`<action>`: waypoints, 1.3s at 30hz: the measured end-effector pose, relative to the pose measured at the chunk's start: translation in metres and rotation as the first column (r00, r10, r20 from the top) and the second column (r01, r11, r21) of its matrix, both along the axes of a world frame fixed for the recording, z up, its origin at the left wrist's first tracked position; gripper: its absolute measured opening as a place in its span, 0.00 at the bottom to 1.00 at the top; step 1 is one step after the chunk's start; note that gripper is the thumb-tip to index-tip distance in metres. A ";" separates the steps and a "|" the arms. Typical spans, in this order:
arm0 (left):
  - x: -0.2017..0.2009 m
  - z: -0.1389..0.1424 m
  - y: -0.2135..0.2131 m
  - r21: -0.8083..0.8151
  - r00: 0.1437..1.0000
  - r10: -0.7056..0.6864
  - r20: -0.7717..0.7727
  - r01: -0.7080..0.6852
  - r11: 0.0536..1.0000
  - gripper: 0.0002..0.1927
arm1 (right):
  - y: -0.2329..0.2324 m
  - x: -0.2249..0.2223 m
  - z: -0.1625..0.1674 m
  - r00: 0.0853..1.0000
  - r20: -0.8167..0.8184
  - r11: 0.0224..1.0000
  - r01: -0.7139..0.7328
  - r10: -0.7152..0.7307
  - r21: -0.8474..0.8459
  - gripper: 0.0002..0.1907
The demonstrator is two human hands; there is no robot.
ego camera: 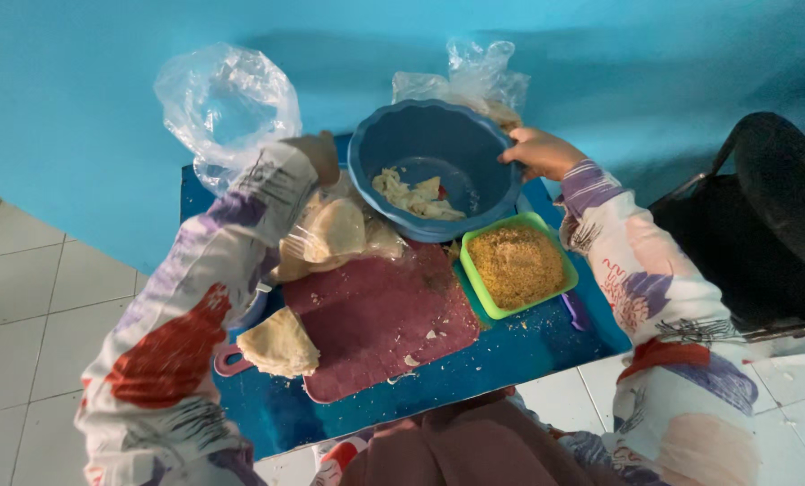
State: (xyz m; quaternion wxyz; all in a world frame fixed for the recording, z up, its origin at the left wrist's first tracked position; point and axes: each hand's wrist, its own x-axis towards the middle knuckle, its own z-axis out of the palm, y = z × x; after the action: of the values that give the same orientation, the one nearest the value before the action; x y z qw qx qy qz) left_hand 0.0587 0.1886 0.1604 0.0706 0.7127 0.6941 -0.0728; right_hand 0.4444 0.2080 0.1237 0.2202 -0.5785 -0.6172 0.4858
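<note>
Patterned sleeves fill the lower frame, reaching over a maroon cutting mat (380,319) on the blue bench (528,346). At upper centre, the right hand (539,151) grips the rim of a blue bowl (434,162) holding pale dough scraps. The left hand (319,155) touches its opposite rim; its grip is hidden. Steadying the bowl seems underway. A green tray of crumbs (517,265) sits just below.
</note>
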 end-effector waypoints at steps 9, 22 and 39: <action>-0.033 -0.056 -0.120 -0.090 0.996 0.002 -0.086 -0.009 0.996 0.70 | 0.004 -0.005 0.007 0.930 0.363 0.980 -0.015 -0.060 0.200 0.18; -0.039 -0.101 -0.126 0.433 0.992 0.028 -0.121 0.028 0.901 0.55 | 0.004 -0.004 0.007 0.915 0.398 0.967 -0.037 -0.069 0.253 0.20; -0.144 -0.030 -0.192 -0.090 0.975 0.209 0.074 -0.202 0.975 0.65 | -0.047 0.016 0.029 0.834 0.522 0.574 -0.343 -0.179 0.744 0.30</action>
State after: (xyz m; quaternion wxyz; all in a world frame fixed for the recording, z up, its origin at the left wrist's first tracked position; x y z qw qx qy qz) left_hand -0.0849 -0.0031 0.1308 0.1356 0.6360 0.7570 -0.0640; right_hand 0.4603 0.1612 0.1525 0.2515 -0.4928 -0.8325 -0.0288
